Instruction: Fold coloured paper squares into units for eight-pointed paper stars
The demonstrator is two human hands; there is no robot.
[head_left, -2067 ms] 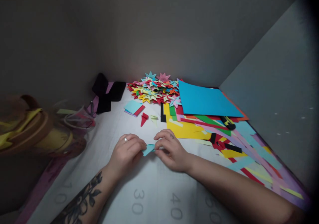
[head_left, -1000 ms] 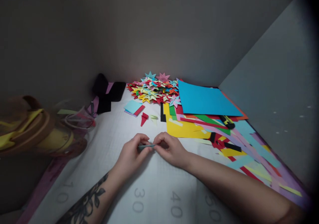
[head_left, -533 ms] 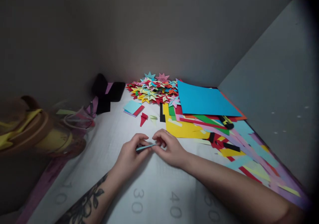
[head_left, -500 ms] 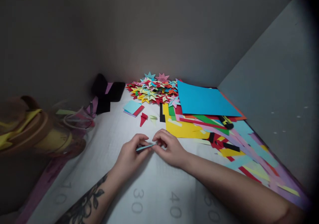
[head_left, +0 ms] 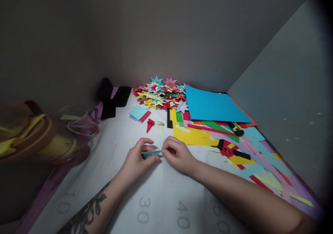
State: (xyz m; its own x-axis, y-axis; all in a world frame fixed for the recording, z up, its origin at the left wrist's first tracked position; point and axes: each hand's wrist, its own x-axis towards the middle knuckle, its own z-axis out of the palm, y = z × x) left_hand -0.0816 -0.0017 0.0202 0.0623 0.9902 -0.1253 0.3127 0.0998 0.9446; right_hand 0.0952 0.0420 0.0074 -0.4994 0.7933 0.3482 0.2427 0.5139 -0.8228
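Observation:
A small light-blue folded piece of paper (head_left: 151, 154) is held between both hands above the white mat. My left hand (head_left: 139, 157) grips its left end, the thumb in front and the fingers curved behind. At the right tip, my right hand (head_left: 178, 155) pinches the paper between thumb and fingers. Just beyond the hands lie a red folded paper piece (head_left: 150, 124) and a pale yellow-green one (head_left: 160, 125). Farther back sits a short stack of paper squares (head_left: 139, 113), light blue on top.
A heap of folded paper stars (head_left: 158, 95) stands against the wall. To its right are blue sheets (head_left: 215, 104), a yellow sheet (head_left: 192, 135), a cutter knife (head_left: 237, 128) and scattered strips (head_left: 265, 171). At left stand a brown-and-yellow container (head_left: 47, 140) and a clear cup (head_left: 83, 124).
The light-blue paper has turned or opened a little, so more of its face shows. My right hand has shifted slightly right, its fingers more tightly curled.

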